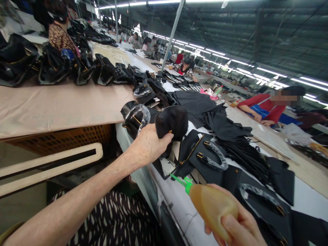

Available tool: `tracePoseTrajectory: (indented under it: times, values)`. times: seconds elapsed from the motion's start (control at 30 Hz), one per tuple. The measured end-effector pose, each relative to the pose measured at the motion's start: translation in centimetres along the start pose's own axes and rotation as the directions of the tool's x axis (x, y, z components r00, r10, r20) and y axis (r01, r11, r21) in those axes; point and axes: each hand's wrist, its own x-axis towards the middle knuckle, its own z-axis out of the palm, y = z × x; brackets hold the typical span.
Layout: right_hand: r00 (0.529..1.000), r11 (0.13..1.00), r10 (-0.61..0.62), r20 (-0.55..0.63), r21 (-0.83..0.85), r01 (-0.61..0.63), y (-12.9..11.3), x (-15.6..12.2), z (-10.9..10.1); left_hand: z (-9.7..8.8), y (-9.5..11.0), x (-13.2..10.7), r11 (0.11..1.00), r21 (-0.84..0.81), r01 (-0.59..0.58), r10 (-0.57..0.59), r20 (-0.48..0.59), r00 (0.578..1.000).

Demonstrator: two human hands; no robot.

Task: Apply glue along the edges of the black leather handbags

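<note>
My left hand (151, 145) is closed on a black handbag (171, 123), pinching a folded-up part of it with the thumb in front. Below the thumb, the bag's pale inner side (169, 165) shows. My right hand (239, 217) is wrapped round a squeeze bottle (211, 205) of amber liquid, tilted so that its thin green nozzle (178, 180) points at that pale inner side. Whether the tip touches it, I cannot tell. Just right of the bag lies a flat black bag panel (189, 153) with a plastic-wrapped handle (214, 157).
Black pieces (200, 102) lie stacked along the white worktable (176, 205). Several black bags (53, 66) line the beige table (64, 102) at left. An orange crate (74, 136) and a slotted pale board (51, 165) sit below. A person in red (269, 106) works across the table.
</note>
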Motion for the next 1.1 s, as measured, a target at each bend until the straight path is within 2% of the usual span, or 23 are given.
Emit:
tracePoseTrajectory:
  times: [0.27, 0.47, 0.6, 0.77, 0.93, 1.1]
  values:
    - [0.997, 0.997, -0.03, -0.072, -0.078, 0.024, -0.5, 0.7, -0.9, 0.1, 0.1, -1.1, 0.999, -0.04, 0.022, -0.024, -0.053, 0.998]
    - [0.998, 0.999, -0.032, -0.059, -0.041, 0.03, 0.5, 0.3, -0.7, 0.8, -0.2, -2.1, 0.992, -0.07, -0.1, 0.086, -0.187, 0.979]
    - [0.998, 0.999, -0.032, -0.058, 0.001, 0.032, 1.2, 0.2, -0.4, 1.1, -0.4, -2.8, 0.985, -0.045, -0.167, 0.153, -0.227, 0.962]
    - [0.997, 0.994, -0.04, -0.069, 0.096, 0.047, 1.5, -0.1, 0.3, 1.1, -0.5, -3.8, 0.985, -0.002, -0.175, 0.167, -0.289, 0.943]
    - [0.978, 0.962, -0.069, -0.199, 0.247, 0.119, 1.2, -0.2, 1.7, 1.2, -0.6, -4.6, 0.979, 0.016, -0.203, 0.196, -0.349, 0.916]
    - [0.968, 0.948, -0.075, -0.239, 0.284, 0.144, 1.1, -0.3, 2.0, 1.4, -0.8, -5.2, 0.979, 0.026, -0.204, 0.198, -0.378, 0.904]
